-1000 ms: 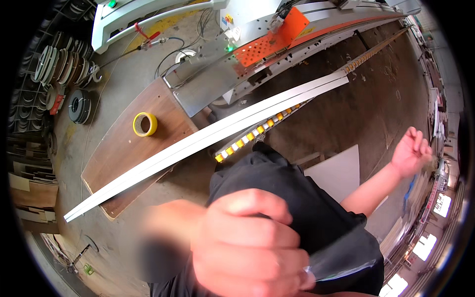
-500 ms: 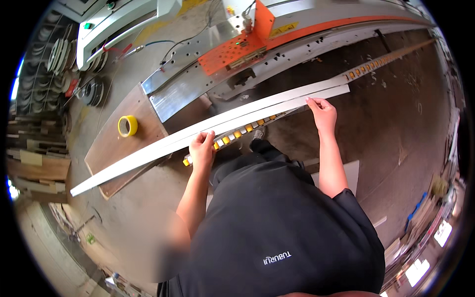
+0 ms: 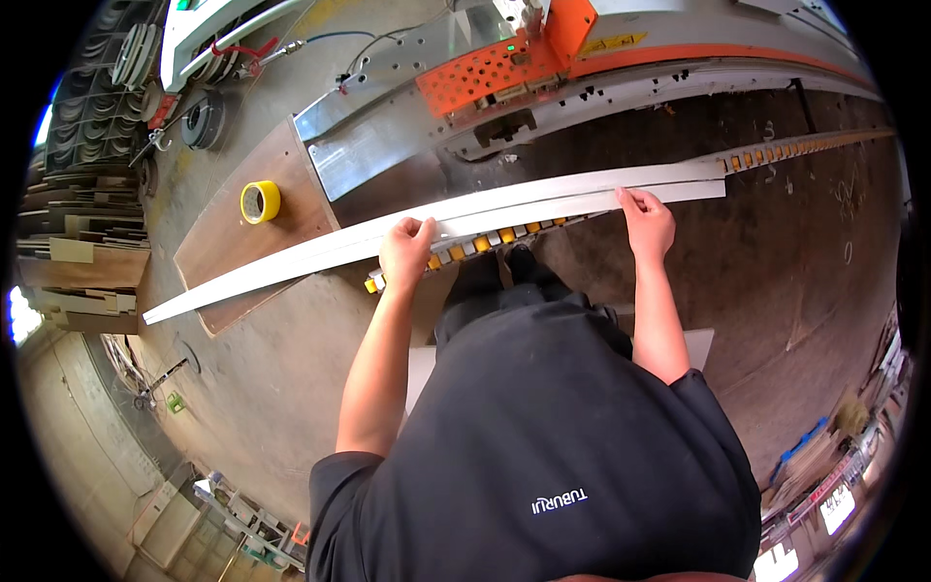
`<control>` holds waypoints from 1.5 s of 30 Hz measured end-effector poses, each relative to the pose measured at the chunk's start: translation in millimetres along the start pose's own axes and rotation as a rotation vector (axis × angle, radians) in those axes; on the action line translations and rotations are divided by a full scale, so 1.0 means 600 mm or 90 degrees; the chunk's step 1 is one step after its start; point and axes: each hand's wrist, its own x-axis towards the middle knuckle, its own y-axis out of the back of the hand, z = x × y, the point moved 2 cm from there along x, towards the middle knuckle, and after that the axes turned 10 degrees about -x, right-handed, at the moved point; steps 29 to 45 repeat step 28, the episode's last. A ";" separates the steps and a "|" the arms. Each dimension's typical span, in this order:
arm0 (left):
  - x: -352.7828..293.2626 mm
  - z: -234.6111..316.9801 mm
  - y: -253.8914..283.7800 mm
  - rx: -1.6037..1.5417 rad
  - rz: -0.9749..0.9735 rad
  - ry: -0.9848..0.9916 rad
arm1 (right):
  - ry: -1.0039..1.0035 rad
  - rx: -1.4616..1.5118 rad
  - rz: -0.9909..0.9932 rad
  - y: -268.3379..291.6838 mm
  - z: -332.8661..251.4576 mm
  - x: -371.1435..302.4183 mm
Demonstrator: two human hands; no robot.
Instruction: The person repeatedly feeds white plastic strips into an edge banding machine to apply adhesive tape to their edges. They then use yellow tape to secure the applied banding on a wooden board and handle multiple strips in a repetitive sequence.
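Two long white strips lie side by side with a thin dark gap between them. They run from the wooden board on the left across a roller rail with yellow and white rollers. My left hand is closed on the near white strip left of its middle, thumb and fingertips over its top. Toward the strips' right end, my right hand pinches the near edge of the same strip between thumb and fingers. The undersides of the strips and some fingers are hidden.
A yellow tape roll rests on the brown wooden board. Beyond the strips stands a machine with a shiny metal table and an orange perforated guard. Stacked boards fill the far left.
The view has shifted, so the machine and strips appear farther right. My left hand now reaches farther over the strip. Both hands keep their hold, and the strips' right ends look more even.
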 end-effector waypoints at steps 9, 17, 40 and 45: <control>-0.011 0.026 -0.045 -0.077 -0.035 -0.018 | -0.052 -0.018 0.018 0.026 0.012 0.044; -0.004 0.042 -0.065 -0.014 -0.052 -0.011 | -0.043 -0.068 0.046 0.041 0.020 0.060; 0.008 0.067 -0.060 0.059 -0.080 0.076 | 0.001 -0.297 0.010 0.074 -0.030 0.070; 0.008 0.067 -0.060 0.059 -0.080 0.076 | 0.001 -0.297 0.010 0.074 -0.030 0.070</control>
